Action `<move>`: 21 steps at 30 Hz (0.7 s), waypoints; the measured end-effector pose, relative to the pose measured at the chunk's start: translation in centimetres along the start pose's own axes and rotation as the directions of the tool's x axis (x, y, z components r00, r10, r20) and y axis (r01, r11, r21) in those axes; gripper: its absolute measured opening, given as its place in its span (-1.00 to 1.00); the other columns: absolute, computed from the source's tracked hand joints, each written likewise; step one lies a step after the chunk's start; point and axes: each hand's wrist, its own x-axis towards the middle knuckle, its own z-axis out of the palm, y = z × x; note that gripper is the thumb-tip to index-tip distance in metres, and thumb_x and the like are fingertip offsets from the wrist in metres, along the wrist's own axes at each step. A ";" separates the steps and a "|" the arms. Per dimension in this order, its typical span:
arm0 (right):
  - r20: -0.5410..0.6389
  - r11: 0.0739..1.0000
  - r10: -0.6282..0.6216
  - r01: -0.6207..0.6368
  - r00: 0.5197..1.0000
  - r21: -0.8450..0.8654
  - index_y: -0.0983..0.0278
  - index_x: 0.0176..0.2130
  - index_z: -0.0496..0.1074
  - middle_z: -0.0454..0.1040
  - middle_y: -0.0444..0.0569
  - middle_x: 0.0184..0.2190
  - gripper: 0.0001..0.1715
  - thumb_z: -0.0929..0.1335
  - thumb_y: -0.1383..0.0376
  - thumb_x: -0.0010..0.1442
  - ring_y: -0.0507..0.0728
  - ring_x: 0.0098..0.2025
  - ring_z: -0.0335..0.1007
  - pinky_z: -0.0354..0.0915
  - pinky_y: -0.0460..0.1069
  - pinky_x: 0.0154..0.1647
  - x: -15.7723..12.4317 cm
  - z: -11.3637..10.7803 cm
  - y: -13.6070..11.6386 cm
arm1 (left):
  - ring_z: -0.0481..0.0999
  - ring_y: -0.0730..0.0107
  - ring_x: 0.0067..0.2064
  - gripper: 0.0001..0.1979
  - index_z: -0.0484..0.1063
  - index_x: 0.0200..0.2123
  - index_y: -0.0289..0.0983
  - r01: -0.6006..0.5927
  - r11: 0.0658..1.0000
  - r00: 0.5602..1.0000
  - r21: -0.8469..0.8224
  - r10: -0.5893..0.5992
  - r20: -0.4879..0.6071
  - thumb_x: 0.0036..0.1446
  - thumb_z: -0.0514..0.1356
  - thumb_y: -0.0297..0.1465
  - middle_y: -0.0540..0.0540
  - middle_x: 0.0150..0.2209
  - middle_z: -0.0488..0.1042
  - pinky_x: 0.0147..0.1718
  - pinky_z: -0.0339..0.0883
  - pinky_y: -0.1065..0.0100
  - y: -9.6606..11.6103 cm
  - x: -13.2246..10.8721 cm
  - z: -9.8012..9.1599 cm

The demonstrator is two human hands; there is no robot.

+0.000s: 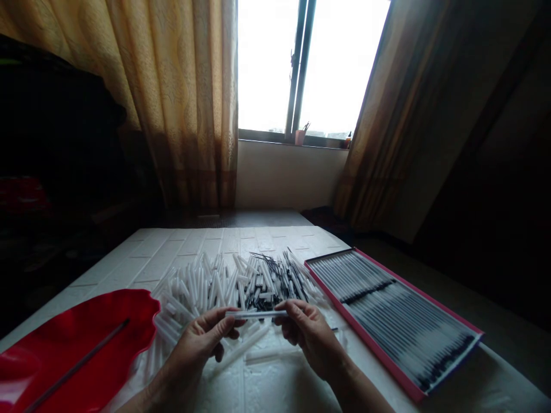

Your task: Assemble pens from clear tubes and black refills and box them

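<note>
My left hand [202, 338] and my right hand [307, 330] pinch the two ends of one thin white tube [256, 314], held level just above the table. Right behind it lies a heap of white tubes [206, 284] mixed with thin black sticks [275, 269]. A few loose tubes lie under my hands. Both hands' fingers are closed on the tube.
A red plastic tray [81, 338] with one dark stick in it sits at the near left. A flat red-edged box [396, 321] packed with rows of finished pieces lies at the right. The white table [193, 241] runs toward a curtained window.
</note>
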 end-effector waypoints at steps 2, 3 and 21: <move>0.019 1.000 0.018 -0.018 1.000 -0.004 0.37 -0.41 0.55 0.47 -0.09 -0.61 -0.51 0.54 -0.01 -0.12 -0.09 -0.65 0.22 -0.04 -0.19 -0.65 -0.3 -0.3 0.2 | 0.57 0.28 -0.38 -0.46 0.61 -0.25 -0.30 0.027 1.000 1.000 -0.014 -0.027 0.009 -0.15 0.38 0.02 -0.19 -0.35 0.64 -0.67 0.21 0.54 0.0 0.0 0.0; 0.023 1.000 0.029 -0.028 0.999 -0.006 0.37 -0.41 0.56 0.48 -0.08 -0.60 -0.52 0.54 0.00 -0.11 -0.09 -0.64 0.23 -0.03 -0.19 -0.65 -0.4 -0.5 0.3 | 0.57 0.26 -0.38 -0.46 0.62 -0.25 -0.30 0.039 0.999 0.999 -0.019 -0.039 0.013 -0.17 0.39 0.03 -0.20 -0.36 0.64 -0.67 0.21 0.54 0.0 0.1 0.0; -0.144 0.945 -0.127 0.075 0.981 -0.317 0.29 -0.12 0.53 0.53 -0.04 -0.49 -0.33 0.45 -0.14 -0.05 -0.01 -0.57 0.33 0.08 -0.17 -0.64 -2.1 -3.4 -0.5 | 0.58 0.21 -0.32 -0.45 0.59 -0.19 -0.27 0.069 0.997 0.997 -0.018 -0.069 0.025 -0.15 0.38 0.01 -0.22 -0.25 0.64 -0.69 0.26 0.53 -0.3 0.1 0.2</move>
